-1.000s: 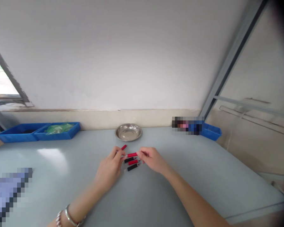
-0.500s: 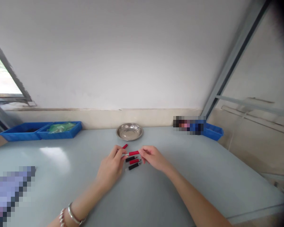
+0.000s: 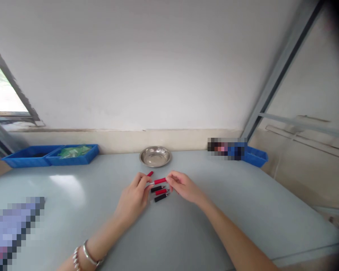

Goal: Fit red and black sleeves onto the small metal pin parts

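Between both hands a pen with a red grip is held roughly level, just over the table. My left hand is closed on its pale, thin end, while the fingertips of my right hand pinch the red end. Close below lie a black-gripped pen, a red-gripped pen and another black-gripped pen, side by side with tips to the right. Behind my left fingers another red piece shows in part; the rest of it is hidden.
A round metal dish stands near the wall, beyond the hands. At the back left, two blue bins sit together, one holding green plastic packaging. A blue bin is at the back right beside a blurred patch. Another blurred item lies at left.
Both hands keep their grip on the red pen with hardly any movement. The whole view has shifted very slightly; the things on the table stay in place.
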`<state>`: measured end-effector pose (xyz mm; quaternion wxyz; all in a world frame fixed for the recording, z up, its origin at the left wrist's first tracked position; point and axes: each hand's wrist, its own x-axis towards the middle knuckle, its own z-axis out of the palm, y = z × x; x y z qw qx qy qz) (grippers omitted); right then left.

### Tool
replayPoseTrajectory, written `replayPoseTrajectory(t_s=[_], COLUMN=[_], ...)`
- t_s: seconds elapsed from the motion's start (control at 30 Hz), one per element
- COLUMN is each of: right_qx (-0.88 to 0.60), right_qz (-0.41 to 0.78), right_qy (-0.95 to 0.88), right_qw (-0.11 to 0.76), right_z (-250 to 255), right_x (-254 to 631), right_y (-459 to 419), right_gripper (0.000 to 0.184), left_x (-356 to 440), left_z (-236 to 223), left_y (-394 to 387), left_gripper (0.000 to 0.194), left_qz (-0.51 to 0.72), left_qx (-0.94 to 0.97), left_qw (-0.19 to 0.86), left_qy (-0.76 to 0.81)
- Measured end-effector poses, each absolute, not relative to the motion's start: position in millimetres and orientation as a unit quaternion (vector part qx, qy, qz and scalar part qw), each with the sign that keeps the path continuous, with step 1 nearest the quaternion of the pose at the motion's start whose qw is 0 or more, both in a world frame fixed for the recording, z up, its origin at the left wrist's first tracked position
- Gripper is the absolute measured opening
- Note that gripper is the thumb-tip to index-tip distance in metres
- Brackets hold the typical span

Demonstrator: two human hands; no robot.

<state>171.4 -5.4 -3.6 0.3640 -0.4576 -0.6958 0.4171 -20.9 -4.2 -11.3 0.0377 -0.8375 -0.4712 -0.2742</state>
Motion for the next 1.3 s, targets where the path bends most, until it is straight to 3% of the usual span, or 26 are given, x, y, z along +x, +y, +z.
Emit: replayPoseTrajectory(t_s=[0.3,0.77,1.3], right_qx=[-0.457,-0.424,-0.436], right_qz=[0.377,0.301,0.162], right_qy=[-0.71,-0.757,-0.8], right_qw=[0.381,0.395,0.378], right_z=[-1.7,-4.6,-1.8], right_x=[170.6,168.5,166.3], right_y=[-7.1,-7.3,-12.2], right_gripper=[0.022,0.029,0.025], left_x=[-19.7,-18.9,-14.9], left_z=[-9.2,2.8,-0.7], left_y=[-5.1,-10.1,-1.9], left_gripper=[0.022,0.031,0.048], left_qz=[-0.285,-0.285,-0.333], left_qx=[-0.835,-0.837,-0.711], left_qw=[-0.011,-0.113,-0.39], left_qy=[-0.471,-0.454,-0.481])
